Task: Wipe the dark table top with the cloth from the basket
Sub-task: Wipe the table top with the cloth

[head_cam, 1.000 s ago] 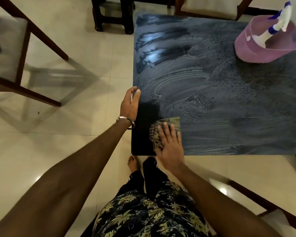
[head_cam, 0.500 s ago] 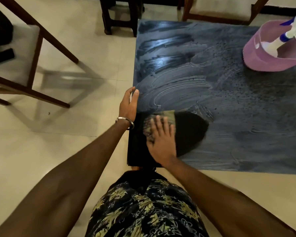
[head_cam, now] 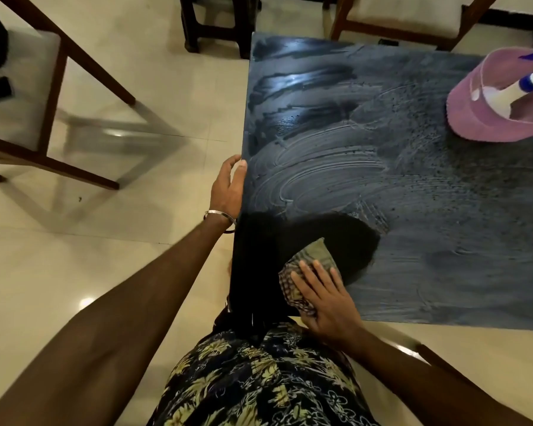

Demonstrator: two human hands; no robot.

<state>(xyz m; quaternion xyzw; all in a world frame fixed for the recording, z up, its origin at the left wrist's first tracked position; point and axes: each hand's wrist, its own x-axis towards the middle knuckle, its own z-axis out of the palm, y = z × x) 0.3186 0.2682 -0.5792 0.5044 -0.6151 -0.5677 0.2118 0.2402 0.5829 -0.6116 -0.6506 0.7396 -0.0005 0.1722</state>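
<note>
The right hand [head_cam: 326,299], fingers flat, presses the cloth [head_cam: 310,256] onto the bench's [head_cam: 474,296] near left corner, where a clean dark patch [head_cam: 351,241] meets smeary film [head_cam: 428,186], while the left hand [head_cam: 228,189] grips the side edge, probably for steadiness.

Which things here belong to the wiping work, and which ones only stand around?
In the job: cloth, pressed by the right hand; table top, held at its edge by the left hand; basket.
Standing around: spray bottle in the basket; wooden chairs; dark stool.
</note>
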